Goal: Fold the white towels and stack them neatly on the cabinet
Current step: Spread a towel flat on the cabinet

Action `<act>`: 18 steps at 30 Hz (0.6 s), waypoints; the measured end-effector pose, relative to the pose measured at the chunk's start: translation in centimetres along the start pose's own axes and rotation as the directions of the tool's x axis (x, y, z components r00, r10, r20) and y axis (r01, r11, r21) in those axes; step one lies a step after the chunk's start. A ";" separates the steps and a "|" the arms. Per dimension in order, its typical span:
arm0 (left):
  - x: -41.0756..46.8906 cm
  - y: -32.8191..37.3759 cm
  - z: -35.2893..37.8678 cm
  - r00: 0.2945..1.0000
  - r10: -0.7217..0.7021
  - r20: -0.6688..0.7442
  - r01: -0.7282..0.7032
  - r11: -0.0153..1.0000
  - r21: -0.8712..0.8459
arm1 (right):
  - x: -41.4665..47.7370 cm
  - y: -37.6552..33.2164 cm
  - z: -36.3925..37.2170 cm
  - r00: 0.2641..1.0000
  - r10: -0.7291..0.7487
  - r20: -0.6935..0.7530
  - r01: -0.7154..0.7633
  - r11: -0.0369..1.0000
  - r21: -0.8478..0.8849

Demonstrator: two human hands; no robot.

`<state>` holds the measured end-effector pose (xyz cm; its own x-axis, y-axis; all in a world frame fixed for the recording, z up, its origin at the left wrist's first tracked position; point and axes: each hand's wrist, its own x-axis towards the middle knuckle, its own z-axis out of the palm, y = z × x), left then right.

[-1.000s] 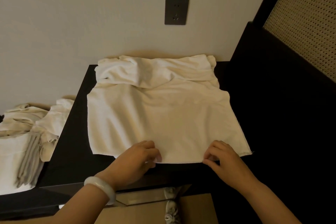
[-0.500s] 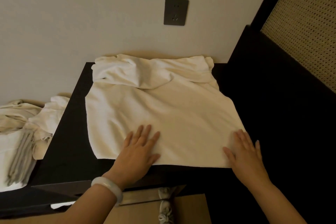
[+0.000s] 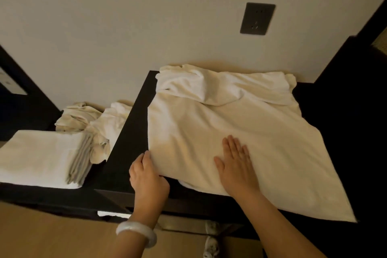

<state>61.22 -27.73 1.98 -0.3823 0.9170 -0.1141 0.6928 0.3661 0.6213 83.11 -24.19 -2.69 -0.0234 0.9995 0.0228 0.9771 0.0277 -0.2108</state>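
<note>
At the far left, on a lower dark surface, a stack of folded white towels (image 3: 37,157) lies flat with its layered edges turned right, which suggests this is where finished pieces collect. Just behind and right of it sits a heap of crumpled towels (image 3: 94,121), loose and unsorted, probably waiting their turn and kept within easy reach of the folding spot.

Right of the heap rises the black cabinet (image 3: 125,153), whose top serves as the worktop. A white towel (image 3: 240,123) is spread across most of it, its far part bunched in soft rolls against the wall and its near edge hanging slightly past the cabinet's front.

The left hand (image 3: 146,176), with a pale bangle (image 3: 137,233) on the wrist, has its grip closed on the towel's near left corner, fingers tucked under the cloth and the edge lifted a little off the worktop. I judge it is placed there to carry that side over for a fold. The right hand (image 3: 236,165) lies flat on the towel's near middle, fingers spread and holding nothing, apparently pinning the cloth so it does not slide as the corner moves.

On the wall above, towards the right, is a dark wall socket (image 3: 257,18). The towel's near right corner reaches furthest forward, so the sheet sits skewed.
</note>
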 end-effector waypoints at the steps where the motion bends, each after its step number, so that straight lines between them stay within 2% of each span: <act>1: 0.4 -0.2 -0.2 1.000 -0.014 0.014 0.014 1.000 0.009 | -0.1 0.1 0.1 1.000 -0.010 0.001 0.010 1.000 -0.017; 4: 1.3 -0.2 -0.2 0.999 0.006 0.051 -0.003 0.998 -0.056 | -0.1 0.1 0.0 1.000 -0.026 0.005 0.026 0.999 -0.043; 6: 2.0 0.3 -0.3 0.994 -0.053 0.092 0.075 0.963 -0.257 | -0.4 0.1 -0.1 0.999 -0.038 0.014 0.039 0.996 -0.077; 7: 2.4 0.6 -0.5 0.989 -0.096 0.113 0.133 0.911 -0.391 | -0.6 0.2 -0.2 0.999 -0.041 0.010 0.042 0.995 -0.087; 9: 3.2 1.3 -0.7 0.966 -0.174 0.191 0.257 0.711 -0.655 | -0.7 0.4 -0.3 0.999 -0.036 -0.008 0.036 0.996 -0.085; 11: 3.6 2.0 -0.5 0.929 -0.185 0.321 0.371 0.490 -0.789 | -0.8 0.5 -0.3 0.999 -0.030 -0.025 0.028 0.996 -0.084; 15: 4.0 2.9 -0.1 0.842 -0.139 0.521 0.539 0.217 -0.814 | -0.7 0.5 -0.2 0.998 -0.031 -0.046 0.027 0.997 -0.075; 18: 4.6 3.2 0.0 0.828 -0.086 0.555 0.561 0.083 -0.824 | -0.7 0.6 -0.2 0.999 -0.026 -0.036 0.023 0.996 -0.085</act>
<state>61.68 -22.31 3.43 -0.0369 0.8154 -0.5777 -0.6604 0.4140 0.6265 83.75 -24.82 -2.65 -0.0411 0.9971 0.0636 0.9908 0.0488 -0.1259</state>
